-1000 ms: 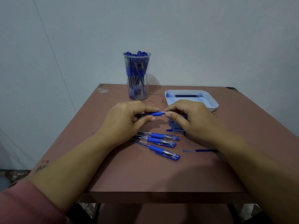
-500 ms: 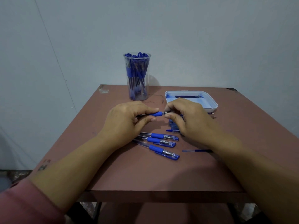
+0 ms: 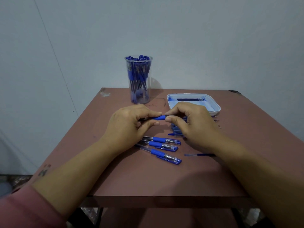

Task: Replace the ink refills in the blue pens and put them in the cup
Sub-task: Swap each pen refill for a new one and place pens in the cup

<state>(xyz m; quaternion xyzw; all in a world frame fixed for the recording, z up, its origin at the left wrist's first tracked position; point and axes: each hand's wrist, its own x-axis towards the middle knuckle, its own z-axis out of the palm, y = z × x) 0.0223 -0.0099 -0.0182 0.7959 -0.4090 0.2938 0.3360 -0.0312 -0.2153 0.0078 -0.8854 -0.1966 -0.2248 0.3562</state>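
My left hand [image 3: 130,125] grips a blue pen [image 3: 158,118] by its barrel, held level above the table. My right hand [image 3: 192,124] pinches the pen's tip end between thumb and forefinger, right against the blue grip. Three capped blue pens [image 3: 162,144] lie side by side on the table below my hands. A loose ink refill [image 3: 199,155] lies by my right wrist. A clear cup [image 3: 139,79] filled with several blue pens stands at the back of the table.
A white tray [image 3: 212,104] stained with blue ink holds one refill at the back right. A stack of blue refills [image 3: 176,129] lies partly hidden under my right hand. The brown table [image 3: 148,178] ends near me; a wall stands close behind.
My right fingers have closed in on the pen's tip until they touch the blue grip. The left hand and the pens on the table have stayed put.
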